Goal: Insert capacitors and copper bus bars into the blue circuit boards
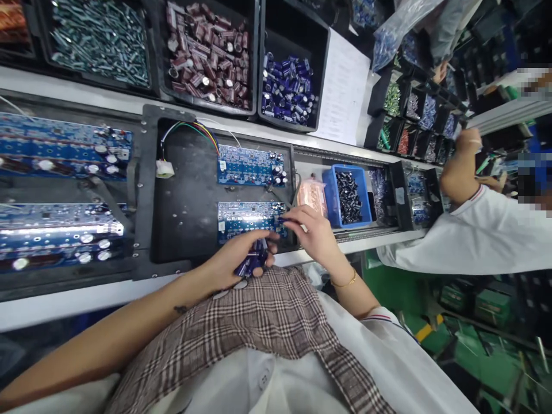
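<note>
Several blue cylindrical capacitors [250, 262] lie in the curled fingers of my left hand [233, 256], just in front of the near circuit board [241, 214]. My right hand [314, 233] is over that board's right end, thumb and forefinger pinched on a small dark blue capacitor [281, 219], partly covered by the fingertips. The far circuit board [248, 164] lies behind in the same black tray [181, 230], with black capacitors standing at its right end. Coloured wires run from it to a white connector [164, 168].
Along the back stand black bins of blue capacitors [288, 86], brown capacitors [209, 57] and small greenish parts [99, 40]. A blue bin [348, 195] of black capacitors is at right. Boards with large capacitors [60, 230] lie left. A co-worker's arm [459, 172] reaches in at right.
</note>
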A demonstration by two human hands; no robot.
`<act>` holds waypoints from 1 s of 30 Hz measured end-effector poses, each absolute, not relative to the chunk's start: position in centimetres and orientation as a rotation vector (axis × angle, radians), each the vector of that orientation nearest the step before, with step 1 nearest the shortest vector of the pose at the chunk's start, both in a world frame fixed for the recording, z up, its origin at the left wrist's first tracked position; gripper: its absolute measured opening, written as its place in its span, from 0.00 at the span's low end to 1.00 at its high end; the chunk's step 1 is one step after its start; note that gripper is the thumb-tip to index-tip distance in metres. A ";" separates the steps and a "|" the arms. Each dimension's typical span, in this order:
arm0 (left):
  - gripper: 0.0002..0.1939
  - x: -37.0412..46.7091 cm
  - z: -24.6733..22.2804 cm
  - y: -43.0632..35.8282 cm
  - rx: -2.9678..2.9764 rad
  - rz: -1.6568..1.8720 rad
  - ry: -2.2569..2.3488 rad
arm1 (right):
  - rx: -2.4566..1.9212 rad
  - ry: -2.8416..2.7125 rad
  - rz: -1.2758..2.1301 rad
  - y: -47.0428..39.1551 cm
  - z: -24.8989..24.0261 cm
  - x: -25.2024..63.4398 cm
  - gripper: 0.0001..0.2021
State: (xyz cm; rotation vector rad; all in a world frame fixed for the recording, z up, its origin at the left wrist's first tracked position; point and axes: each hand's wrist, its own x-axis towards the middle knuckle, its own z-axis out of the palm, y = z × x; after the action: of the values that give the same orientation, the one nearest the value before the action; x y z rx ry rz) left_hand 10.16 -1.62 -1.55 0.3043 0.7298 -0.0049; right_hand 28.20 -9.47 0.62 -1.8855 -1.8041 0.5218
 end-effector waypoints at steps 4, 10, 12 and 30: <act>0.07 10.0 -1.7 -3.1 0.294 -0.168 0.730 | -1.909 -1.883 0.514 -10.3 -2.0 29.2 0.11; 0.08 9.6 -1.5 -3.7 0.352 -0.113 0.716 | -1.834 -1.925 0.453 -9.9 -2.8 28.8 0.12; 0.08 9.3 -1.5 -3.7 0.295 -0.062 0.719 | -1.821 -1.990 0.422 -10.0 -2.7 28.9 0.14; 0.22 9.8 -3.2 -4.1 0.225 -0.139 0.756 | -1.607 -2.520 0.282 -9.8 -0.4 29.3 0.15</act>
State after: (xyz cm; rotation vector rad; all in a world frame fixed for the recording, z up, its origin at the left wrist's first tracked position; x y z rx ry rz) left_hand 9.85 -4.14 -3.22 0.2246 0.7560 -0.1388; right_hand 29.26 -9.78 -0.39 -1.6067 -2.5196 0.2818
